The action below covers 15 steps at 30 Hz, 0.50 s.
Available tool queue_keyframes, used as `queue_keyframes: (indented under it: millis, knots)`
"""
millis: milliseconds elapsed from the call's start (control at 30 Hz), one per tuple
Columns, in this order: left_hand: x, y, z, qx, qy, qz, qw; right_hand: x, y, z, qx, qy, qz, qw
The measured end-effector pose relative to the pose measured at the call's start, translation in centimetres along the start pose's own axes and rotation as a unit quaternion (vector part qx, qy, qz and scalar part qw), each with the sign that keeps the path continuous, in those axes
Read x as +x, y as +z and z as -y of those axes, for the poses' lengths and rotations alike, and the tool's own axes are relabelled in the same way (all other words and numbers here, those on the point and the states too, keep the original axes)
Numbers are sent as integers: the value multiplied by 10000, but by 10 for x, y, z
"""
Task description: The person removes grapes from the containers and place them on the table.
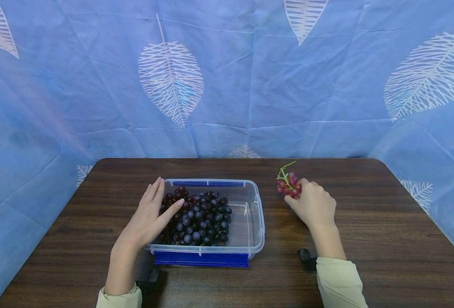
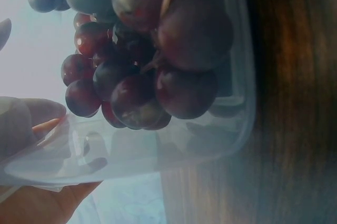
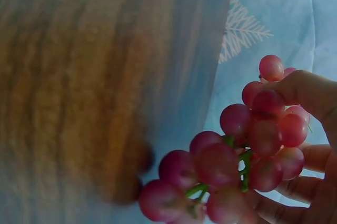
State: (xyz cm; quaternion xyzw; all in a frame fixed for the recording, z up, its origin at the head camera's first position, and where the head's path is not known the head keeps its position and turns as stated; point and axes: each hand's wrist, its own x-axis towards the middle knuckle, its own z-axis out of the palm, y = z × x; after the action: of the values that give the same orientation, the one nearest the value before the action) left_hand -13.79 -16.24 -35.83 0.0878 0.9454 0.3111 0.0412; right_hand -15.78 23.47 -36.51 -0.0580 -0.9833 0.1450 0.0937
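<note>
A bunch of red grapes (image 1: 289, 187) with a green stem is gripped by my right hand (image 1: 314, 203), to the right of the container; the right wrist view shows thumb and fingers around the red grapes (image 3: 263, 139). A clear plastic container (image 1: 246, 226) with blue clips holds a heap of dark purple grapes (image 1: 200, 218), mostly on its left side. My left hand (image 1: 144, 218) lies at the container's left wall, thumb stretched over the grapes. In the left wrist view, fingers show on both sides of the clear wall (image 2: 131, 155), beside the dark grapes (image 2: 131, 76).
The brown wooden table (image 1: 381, 222) extends around the container. Behind it hangs a blue cloth (image 1: 227, 85) with white leaf prints. Dark wrist straps (image 1: 307, 259) sit near the cream sleeves (image 1: 340, 280).
</note>
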Motion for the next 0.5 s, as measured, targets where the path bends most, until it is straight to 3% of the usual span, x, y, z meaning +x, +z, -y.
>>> queue_keyframes:
  millis: [233, 500]
  knots:
    - [1, 0, 0, -8, 4, 17, 10000, 1, 9, -4, -53, -30, 352, 9994]
    - [1, 0, 1, 4, 9, 12, 10000, 3, 12, -7, -43, 252, 725, 9970]
